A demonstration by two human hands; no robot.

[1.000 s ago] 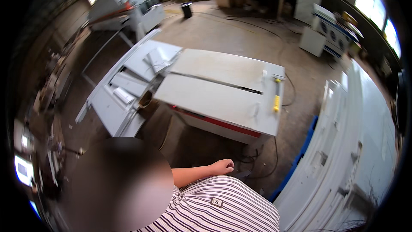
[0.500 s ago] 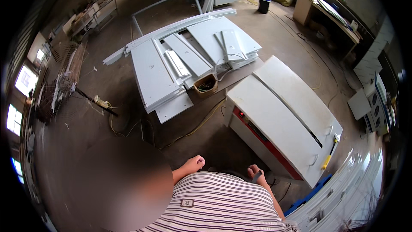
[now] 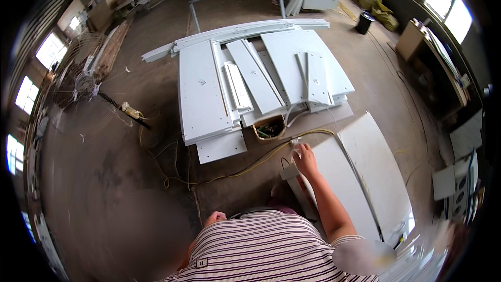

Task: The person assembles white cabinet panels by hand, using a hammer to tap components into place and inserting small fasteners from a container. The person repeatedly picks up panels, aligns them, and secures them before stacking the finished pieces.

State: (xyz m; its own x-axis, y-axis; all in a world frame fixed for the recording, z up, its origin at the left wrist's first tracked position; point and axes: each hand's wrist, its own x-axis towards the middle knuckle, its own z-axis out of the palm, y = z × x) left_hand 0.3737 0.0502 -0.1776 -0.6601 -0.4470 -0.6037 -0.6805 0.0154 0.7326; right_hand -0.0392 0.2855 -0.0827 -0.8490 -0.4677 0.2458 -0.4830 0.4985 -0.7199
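Note:
My right hand [image 3: 305, 159] reaches forward over the far left corner of a white, flat-topped machine [image 3: 336, 169] with a red front strip. Its fingers are bent together. Just past the fingertips is a small white fitting [image 3: 295, 141], beside a yellow cable [image 3: 313, 131]; whether I touch it or hold anything is too small to tell. My left hand [image 3: 215, 218] hangs curled in a loose fist at the front of my striped shirt, with nothing visible in it. Beyond the machine's corner, a cardboard box [image 3: 270, 128] contains small greenish items.
White panels [image 3: 206, 94] and narrow strips lie stacked ahead, with long white profiles [image 3: 250, 31] across their far side. A wire fan [image 3: 83, 84] stands at left. Cable trails over the floor. A black bucket [image 3: 364, 22] and a desk [image 3: 433, 60] are at far right.
My right hand has gone from beside my waist forward to the machine's far left corner. My left hand stays curled near my shirt. The view has shifted, bringing the machine nearer.

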